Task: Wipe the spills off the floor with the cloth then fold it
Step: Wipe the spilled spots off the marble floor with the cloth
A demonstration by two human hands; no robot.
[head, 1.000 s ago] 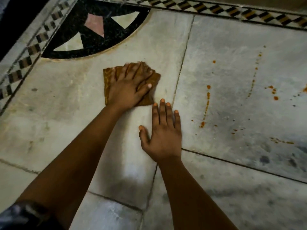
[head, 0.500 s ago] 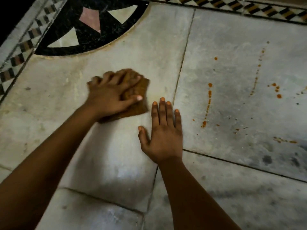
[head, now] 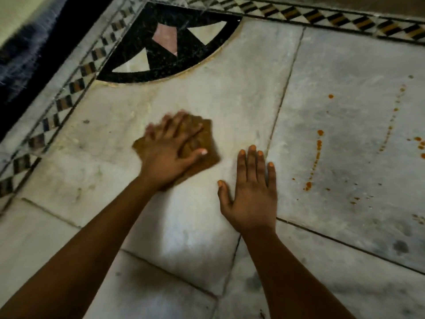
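A brown cloth lies bunched on the pale marble floor, left of centre. My left hand presses flat on top of it, fingers spread and blurred by motion, covering most of the cloth. My right hand rests palm down on the bare floor just to the right of the cloth, fingers straight, holding nothing. Orange spill drops run in a line on the grey slab to the right, with a further dotted trail and more orange drops at the right edge.
A black inlay with pink and white triangles sits at the far left corner. A chequered border strip runs along the far edge and down the left side. Dark smudges mark the near right slab.
My left hand has rubbed the cloth to the left, toward me, and back toward the right. My right hand has stayed planted on the floor. The camera shifted slightly.
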